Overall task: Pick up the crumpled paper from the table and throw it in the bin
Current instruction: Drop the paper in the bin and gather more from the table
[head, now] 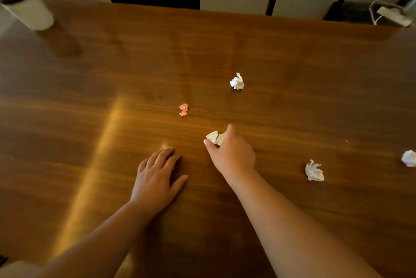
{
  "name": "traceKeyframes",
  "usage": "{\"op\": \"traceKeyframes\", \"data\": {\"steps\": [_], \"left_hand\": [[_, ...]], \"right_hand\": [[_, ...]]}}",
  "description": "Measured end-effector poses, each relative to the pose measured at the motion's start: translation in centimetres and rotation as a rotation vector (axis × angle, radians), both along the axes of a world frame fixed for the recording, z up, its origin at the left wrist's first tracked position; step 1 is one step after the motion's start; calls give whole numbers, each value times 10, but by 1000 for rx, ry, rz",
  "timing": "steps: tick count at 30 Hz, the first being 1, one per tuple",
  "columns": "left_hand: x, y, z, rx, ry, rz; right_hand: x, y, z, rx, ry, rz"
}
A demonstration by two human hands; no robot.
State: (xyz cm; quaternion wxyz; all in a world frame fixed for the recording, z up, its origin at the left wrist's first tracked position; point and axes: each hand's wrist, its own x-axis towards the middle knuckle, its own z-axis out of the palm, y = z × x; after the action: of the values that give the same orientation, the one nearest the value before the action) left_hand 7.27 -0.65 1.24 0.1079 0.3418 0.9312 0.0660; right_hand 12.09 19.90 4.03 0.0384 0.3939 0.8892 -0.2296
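A white paper ball [215, 137] is pinched between the thumb and fingers of the right hand [231, 153], low over the table [90, 102] near its middle; whether it has left the wood cannot be told. The left hand [155, 178] is laid flat, fingers spread, holding nothing. 3 more white balls [237, 81] [314, 170] [408, 158] and 1 pink scrap [183, 109] are left on the table, well apart. The step is judged to be the pickup. The grip should be closed fully round the ball before it is lifted, since loose folds may slip. A white cylinder [27, 5], possibly the bin, is seen far left.
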Motion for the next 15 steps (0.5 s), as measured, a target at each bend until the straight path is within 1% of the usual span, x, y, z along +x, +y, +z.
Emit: {"op": "traceKeyframes", "data": {"steps": [3, 5, 9, 11, 13, 15], "left_hand": [[-5, -12, -6, 54, -9, -50], [-5, -15, -8, 71, -10, -57], [-6, -15, -10, 105, -11, -46], [-7, -16, -12, 128, -14, -43], [-7, -17, -14, 139, -23, -35], [-7, -17, -16, 136, -27, -31]], "right_hand": [[-26, -1, -7, 58, -5, 61], [-40, -2, -11, 41, 25, 121], [-67, -7, -12, -61, 275, 224], [-83, -10, -9, -117, 341, 238], [-100, -13, -7, -145, 312, 259], [-115, -14, -8, -128, 242, 272]]}}
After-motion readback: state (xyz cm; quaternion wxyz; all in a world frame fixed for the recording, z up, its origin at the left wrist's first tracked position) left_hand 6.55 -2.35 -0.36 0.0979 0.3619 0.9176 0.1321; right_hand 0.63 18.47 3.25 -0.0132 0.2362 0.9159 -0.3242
